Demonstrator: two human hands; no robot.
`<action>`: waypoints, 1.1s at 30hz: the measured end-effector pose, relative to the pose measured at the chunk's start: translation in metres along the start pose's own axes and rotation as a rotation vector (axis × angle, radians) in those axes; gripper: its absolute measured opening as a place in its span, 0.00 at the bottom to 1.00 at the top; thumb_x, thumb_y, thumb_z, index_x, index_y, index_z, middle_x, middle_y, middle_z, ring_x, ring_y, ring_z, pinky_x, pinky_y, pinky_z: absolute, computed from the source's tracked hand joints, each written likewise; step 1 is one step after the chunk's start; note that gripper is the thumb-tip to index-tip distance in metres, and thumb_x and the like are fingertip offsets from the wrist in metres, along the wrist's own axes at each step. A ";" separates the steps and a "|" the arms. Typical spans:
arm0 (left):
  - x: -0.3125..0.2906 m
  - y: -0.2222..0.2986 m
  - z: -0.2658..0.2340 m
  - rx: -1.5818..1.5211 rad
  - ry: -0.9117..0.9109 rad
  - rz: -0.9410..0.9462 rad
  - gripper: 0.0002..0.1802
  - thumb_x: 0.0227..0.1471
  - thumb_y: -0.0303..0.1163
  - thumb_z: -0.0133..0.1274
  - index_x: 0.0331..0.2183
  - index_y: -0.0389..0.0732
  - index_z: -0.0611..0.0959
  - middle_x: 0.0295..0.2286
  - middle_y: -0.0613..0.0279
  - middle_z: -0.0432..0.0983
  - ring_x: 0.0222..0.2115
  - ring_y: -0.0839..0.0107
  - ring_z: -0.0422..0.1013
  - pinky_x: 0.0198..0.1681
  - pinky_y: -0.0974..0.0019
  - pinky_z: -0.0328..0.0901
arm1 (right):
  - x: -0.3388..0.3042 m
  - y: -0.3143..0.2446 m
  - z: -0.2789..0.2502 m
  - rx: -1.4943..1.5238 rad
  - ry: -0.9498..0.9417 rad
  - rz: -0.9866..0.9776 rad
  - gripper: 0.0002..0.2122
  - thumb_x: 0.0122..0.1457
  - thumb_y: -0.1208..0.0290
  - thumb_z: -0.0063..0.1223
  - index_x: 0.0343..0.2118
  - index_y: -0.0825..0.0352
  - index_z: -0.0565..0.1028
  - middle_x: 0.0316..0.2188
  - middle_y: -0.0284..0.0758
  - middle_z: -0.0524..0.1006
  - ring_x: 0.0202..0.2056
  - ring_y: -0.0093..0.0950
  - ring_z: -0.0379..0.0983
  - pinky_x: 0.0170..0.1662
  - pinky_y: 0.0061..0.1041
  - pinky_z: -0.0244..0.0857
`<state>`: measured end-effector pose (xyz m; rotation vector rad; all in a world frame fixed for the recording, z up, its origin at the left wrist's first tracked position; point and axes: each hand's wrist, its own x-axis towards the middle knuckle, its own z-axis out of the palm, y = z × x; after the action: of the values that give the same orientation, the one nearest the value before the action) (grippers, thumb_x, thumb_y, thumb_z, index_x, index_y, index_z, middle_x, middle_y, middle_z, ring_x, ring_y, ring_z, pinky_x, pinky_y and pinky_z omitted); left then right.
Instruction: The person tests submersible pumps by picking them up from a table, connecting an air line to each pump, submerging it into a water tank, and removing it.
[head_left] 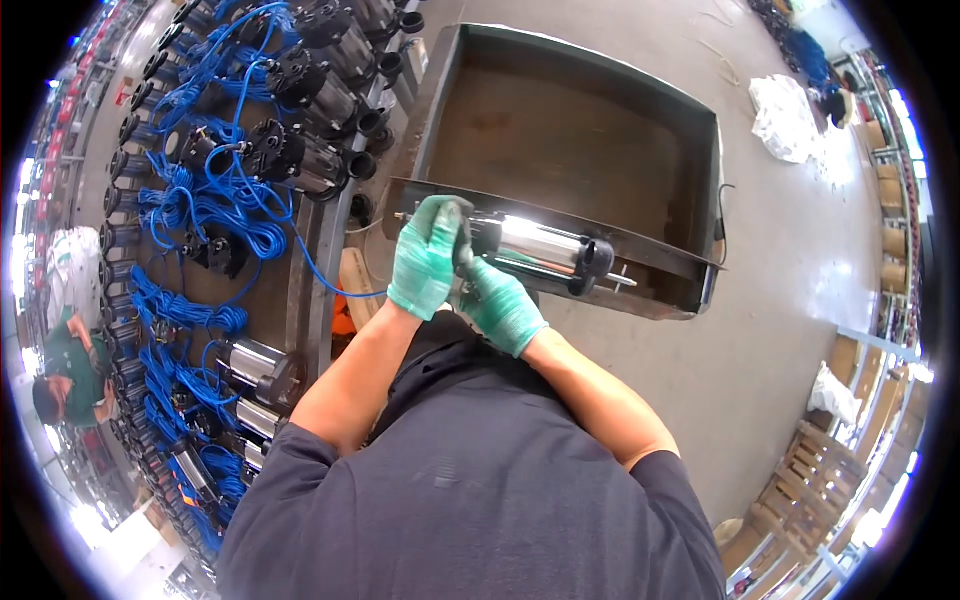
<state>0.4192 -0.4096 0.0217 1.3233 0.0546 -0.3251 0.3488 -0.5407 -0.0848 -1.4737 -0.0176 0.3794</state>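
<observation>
A steel pump [545, 245] with black end caps lies on its side across the near ledge of a metal tank [570, 38]. Its right end carries a black round outlet and a thin metal rod. My left hand [425, 258], in a green glove with dark fingertips, is closed around the pump's left end. Close beside it, my gloved right hand [497, 303] has its fingers bent in below that same end; what they grip is hidden. A blue cable [335, 288] runs from the left to behind my left wrist.
Left of me stands a bench [318, 240] crowded with several steel pumps [325, 165] and coiled blue cables [190, 300]. Another person [75, 370] is at the far left. On the right are a white bag [785, 120] on the floor and wooden pallets [810, 480].
</observation>
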 end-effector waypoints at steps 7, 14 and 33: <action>0.043 -0.035 -0.120 -0.076 0.481 -0.370 0.18 0.64 0.47 0.52 0.29 0.44 0.79 0.18 0.69 0.70 0.11 0.80 0.57 0.12 0.73 0.51 | -0.010 -0.118 -0.063 -0.882 0.364 -0.354 0.12 0.53 0.74 0.63 0.41 0.66 0.78 0.33 0.41 0.80 0.35 0.40 0.77 0.40 0.37 0.72; 0.074 -0.063 -0.148 0.092 0.313 -0.576 0.18 0.64 0.47 0.51 0.28 0.45 0.79 0.19 0.69 0.71 0.11 0.79 0.59 0.12 0.72 0.50 | -0.002 -0.113 -0.130 -1.171 0.223 0.021 0.09 0.54 0.68 0.60 0.38 0.64 0.80 0.33 0.39 0.80 0.35 0.40 0.77 0.41 0.36 0.72; 0.085 -0.068 -0.143 0.261 0.164 -0.642 0.18 0.66 0.46 0.49 0.27 0.46 0.77 0.14 0.73 0.66 0.10 0.80 0.58 0.12 0.72 0.52 | 0.008 -0.106 -0.124 -1.079 0.365 -0.098 0.04 0.53 0.72 0.58 0.30 0.66 0.80 0.28 0.40 0.80 0.30 0.39 0.77 0.37 0.35 0.72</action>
<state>0.5029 -0.3039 -0.0973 1.5681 0.6004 -0.7859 0.4115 -0.6638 0.0034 -2.5795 -0.0012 -0.0222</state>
